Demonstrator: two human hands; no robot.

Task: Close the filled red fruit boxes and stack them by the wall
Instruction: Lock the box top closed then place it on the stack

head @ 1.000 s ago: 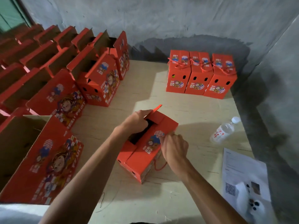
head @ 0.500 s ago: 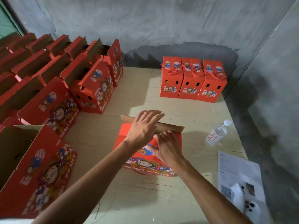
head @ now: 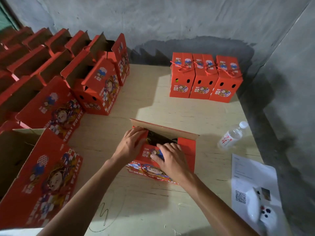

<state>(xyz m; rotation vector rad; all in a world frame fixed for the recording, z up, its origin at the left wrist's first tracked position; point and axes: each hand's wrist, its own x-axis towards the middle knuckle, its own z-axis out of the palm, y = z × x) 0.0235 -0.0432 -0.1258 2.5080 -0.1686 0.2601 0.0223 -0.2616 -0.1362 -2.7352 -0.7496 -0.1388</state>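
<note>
Both hands are down on the red fruit box (head: 185, 150) at table centre: the left hand (head: 130, 144) presses its near-left top flap with fingers bent over the edge, while the right hand (head: 170, 160) lies fairly flat on the printed flap. The far flap (head: 163, 129) at 12 o'clock stands up, with something dark inside, probably the filling. Best to tuck the near flaps level, then fold the far one over before carrying it to the three closed boxes (head: 204, 79) by the wall at 1 o'clock.
</note>
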